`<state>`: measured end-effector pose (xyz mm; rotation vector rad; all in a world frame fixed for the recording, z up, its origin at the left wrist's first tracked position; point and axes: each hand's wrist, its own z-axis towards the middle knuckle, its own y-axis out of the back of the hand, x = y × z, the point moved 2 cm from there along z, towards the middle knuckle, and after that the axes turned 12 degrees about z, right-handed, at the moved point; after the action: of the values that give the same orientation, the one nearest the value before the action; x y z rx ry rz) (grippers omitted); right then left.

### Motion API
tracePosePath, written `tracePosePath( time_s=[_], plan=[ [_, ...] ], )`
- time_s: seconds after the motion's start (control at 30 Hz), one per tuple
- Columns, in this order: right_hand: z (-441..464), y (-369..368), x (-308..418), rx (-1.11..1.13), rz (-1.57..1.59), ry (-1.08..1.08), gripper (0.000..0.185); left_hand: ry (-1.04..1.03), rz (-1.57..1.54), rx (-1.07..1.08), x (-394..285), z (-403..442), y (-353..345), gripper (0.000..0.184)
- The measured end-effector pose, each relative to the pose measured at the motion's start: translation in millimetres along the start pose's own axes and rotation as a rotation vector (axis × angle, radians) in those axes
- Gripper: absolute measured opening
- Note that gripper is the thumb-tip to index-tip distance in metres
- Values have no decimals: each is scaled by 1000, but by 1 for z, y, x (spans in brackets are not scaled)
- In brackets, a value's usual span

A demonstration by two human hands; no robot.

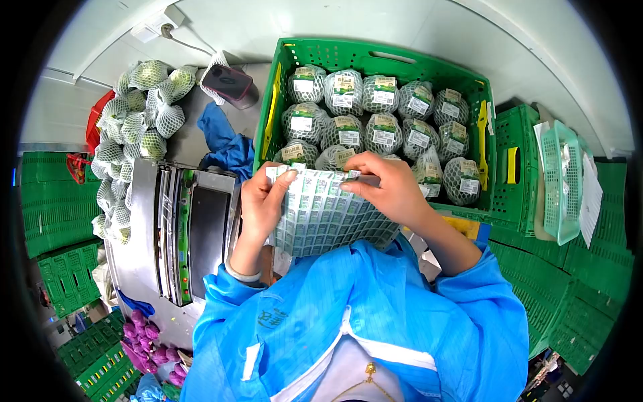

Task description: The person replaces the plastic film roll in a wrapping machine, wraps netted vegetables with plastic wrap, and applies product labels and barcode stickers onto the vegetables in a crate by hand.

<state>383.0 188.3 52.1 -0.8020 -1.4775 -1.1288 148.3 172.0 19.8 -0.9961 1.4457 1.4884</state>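
Note:
A sheet of small green and white labels [328,214] hangs in front of my chest. My left hand [263,197] grips its upper left corner between thumb and fingers. Near the sheet's upper right edge, my right hand [383,185] is closed in a pinch on the labels. Just beyond both hands stands a green crate [388,57] holding several round vegetables [384,134] in white foam nets, with labels on them.
Netted vegetables [144,120] are piled at the left, beside a dark phone [230,84] and a blue cloth [224,141]. A metal machine [194,234] stands left of me. At the right are a pale green basket [561,181] and stacked green crates [536,281].

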Motion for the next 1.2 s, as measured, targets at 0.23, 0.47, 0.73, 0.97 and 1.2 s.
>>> tracePosePath(
  time_s=[0.23, 0.47, 0.73, 0.97, 1.2],
  plan=[
    [6, -9, -3, 113, 14, 45, 28, -32, 59, 58, -4, -11, 3, 18],
    [5, -21, 12, 27, -403, 530, 34, 78, 1, 44, 1, -16, 5, 20],
    [27, -30, 8, 259, -709, 932, 23, 55, -26, 5, -5, -19, 0, 22],
    [0, 3, 2, 47, -409, 785, 15, 164, 30, -150, 27, -17, 23, 18],
    [-57, 165, -140, -167, -253, -527, 25, 282, -86, -310, 85, -33, 124, 22]
  ],
)
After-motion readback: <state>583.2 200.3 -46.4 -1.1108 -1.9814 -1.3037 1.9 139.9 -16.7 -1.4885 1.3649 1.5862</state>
